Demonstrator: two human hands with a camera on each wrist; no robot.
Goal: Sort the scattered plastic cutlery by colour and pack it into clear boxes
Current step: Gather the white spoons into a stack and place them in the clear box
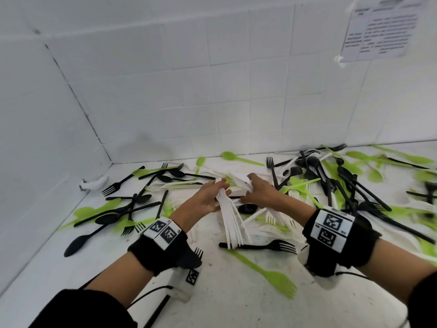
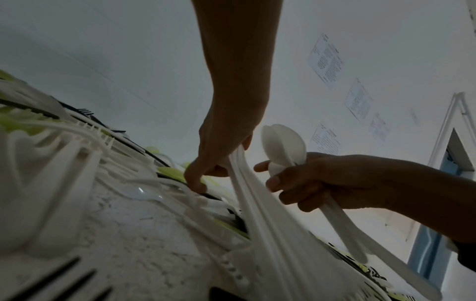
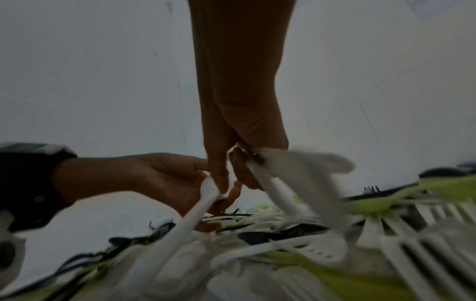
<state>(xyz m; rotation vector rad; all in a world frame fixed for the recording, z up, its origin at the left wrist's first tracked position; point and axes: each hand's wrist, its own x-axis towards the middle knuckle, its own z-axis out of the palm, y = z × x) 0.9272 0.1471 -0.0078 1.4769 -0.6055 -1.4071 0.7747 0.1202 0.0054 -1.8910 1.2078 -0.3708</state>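
Over a white counter (image 1: 212, 292) strewn with cutlery, my left hand (image 1: 209, 197) grips a fanned bundle of white cutlery (image 1: 233, 223) by its upper ends, the handles hanging down towards the counter. Right beside it, my right hand (image 1: 260, 191) holds a few white spoons (image 1: 240, 179), bowls pointing up and left. In the left wrist view the left hand (image 2: 219, 154) pinches the white handles (image 2: 257, 203) while the right hand (image 2: 304, 179) is curled round the spoons (image 2: 283, 142). The right wrist view shows the right hand (image 3: 231, 158) and left hand (image 3: 165, 179) almost touching. No clear box is in view.
Black cutlery (image 1: 331, 183) and green cutlery (image 1: 94, 211) lie scattered left and right. A black fork (image 1: 260, 246) and a green fork (image 1: 267, 271) lie just below the hands. Tiled walls meet in a corner at the left; a paper sheet (image 1: 383, 29) hangs upper right.
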